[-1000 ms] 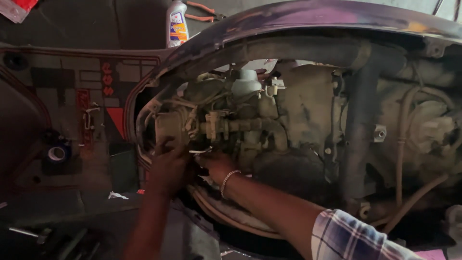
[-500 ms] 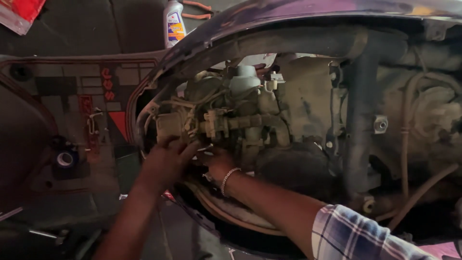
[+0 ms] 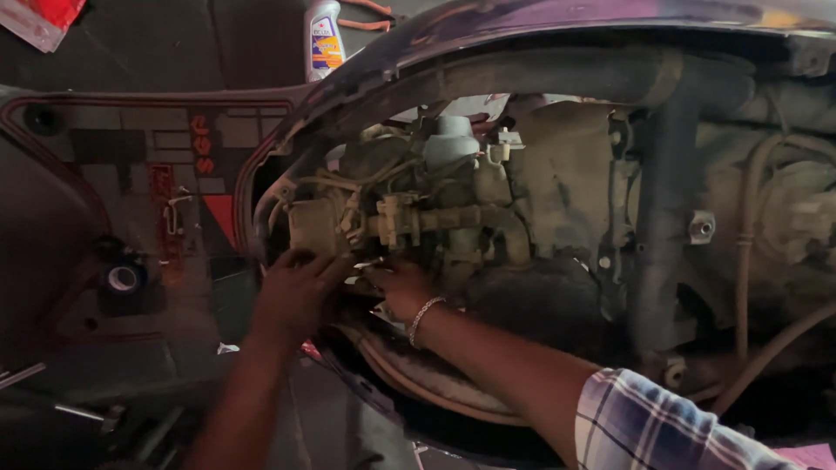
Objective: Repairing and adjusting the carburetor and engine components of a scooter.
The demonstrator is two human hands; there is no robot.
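A dirty carburettor assembly [image 3: 418, 218] with hoses and cables sits in the open engine bay of a scooter, below a dark body panel [image 3: 540, 35]. My left hand [image 3: 296, 292] reaches in from the lower left, fingers curled against the underside of the assembly. My right hand [image 3: 402, 287], with a silver bracelet on the wrist and a plaid sleeve further back, touches the same spot from the right. A small pale part shows between the two hands; which hand holds it I cannot tell.
A white oil bottle [image 3: 324, 39] stands at the top behind the panel. A dark round cap [image 3: 122, 278] lies on the floor at left, and metal tools [image 3: 78, 409] lie at the lower left. A thick black frame tube [image 3: 657, 226] runs down on the right.
Both hands have stayed at the underside of the carburettor, the left hand's fingers shifting slightly. The view has drifted a little.
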